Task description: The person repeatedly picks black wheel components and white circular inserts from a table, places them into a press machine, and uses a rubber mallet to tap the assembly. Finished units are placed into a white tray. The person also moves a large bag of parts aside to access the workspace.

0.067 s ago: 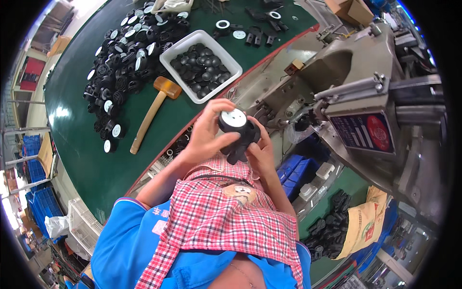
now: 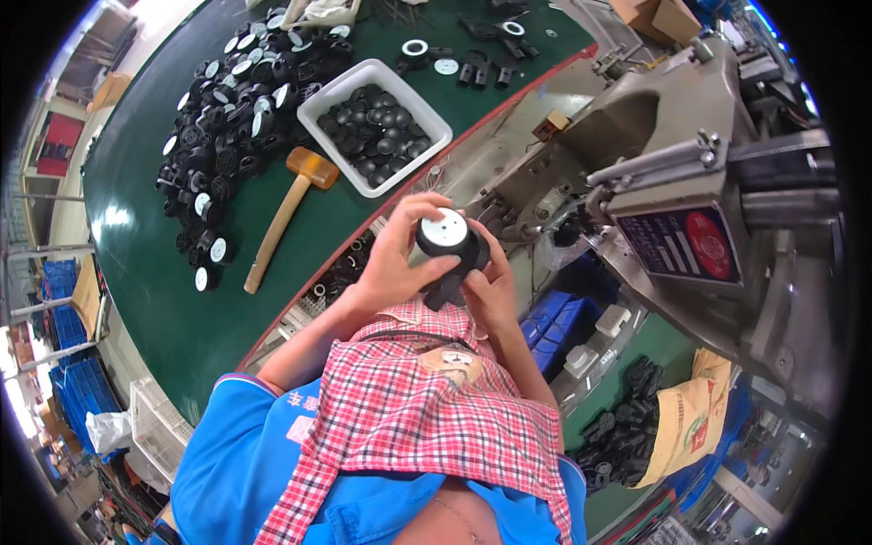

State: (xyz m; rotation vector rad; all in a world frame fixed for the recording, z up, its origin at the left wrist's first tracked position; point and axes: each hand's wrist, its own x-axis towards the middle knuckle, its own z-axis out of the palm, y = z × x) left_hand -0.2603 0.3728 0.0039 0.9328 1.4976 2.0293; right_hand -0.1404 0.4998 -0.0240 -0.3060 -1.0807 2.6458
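Observation:
In front of my apron, both hands hold a black round wheel with a white disc face (image 2: 443,228). My left hand (image 2: 392,259) wraps its left side, thumb below and fingers over the top edge. Beneath the wheel, a black plastic fitting (image 2: 445,289) shows partly; my right hand (image 2: 491,283) grips it from the right, with fingers bent round it. The wheel appears to sit against the fitting, but the contact is hidden. Beyond my left hand lies a mallet (image 2: 289,213) with an amber head and wooden handle.
A white bin (image 2: 313,116) of black caps stands on the green table (image 2: 136,300), beside a heap of black wheels (image 2: 213,150). Several black fittings (image 2: 477,71) lie farther back. A metal machine (image 2: 681,209) rises at right. Below it are blue bins (image 2: 559,331) and a sack (image 2: 683,427).
The wheel is tilted slightly, and the fitting beneath it is more covered now. Both hands keep their hold. The whole view has shifted a little.

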